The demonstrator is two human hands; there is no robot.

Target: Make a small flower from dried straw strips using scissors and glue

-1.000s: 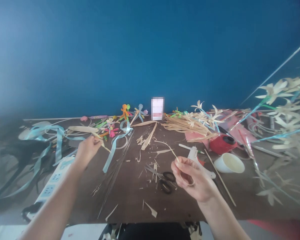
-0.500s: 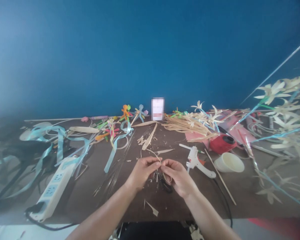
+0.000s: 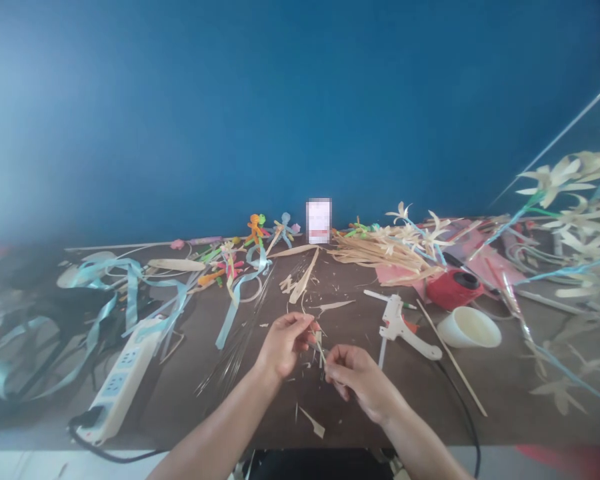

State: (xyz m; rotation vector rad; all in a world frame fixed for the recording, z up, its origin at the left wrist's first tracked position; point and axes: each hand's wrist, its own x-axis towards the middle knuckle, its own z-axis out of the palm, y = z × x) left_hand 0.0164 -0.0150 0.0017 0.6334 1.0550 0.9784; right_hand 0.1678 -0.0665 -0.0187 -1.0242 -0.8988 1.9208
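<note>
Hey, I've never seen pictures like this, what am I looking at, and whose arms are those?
No machine here: the camera sits on a person's head, looking forward and down, so both bare arms are the wearer's own. The left hand and right hand pinch a thin pale straw strip between them above a dark brown table. Around them lie a white glue gun, a white cup on its side, a red spool of yarn, a white power strip, light blue ribbons and pale straw flowers.
</note>
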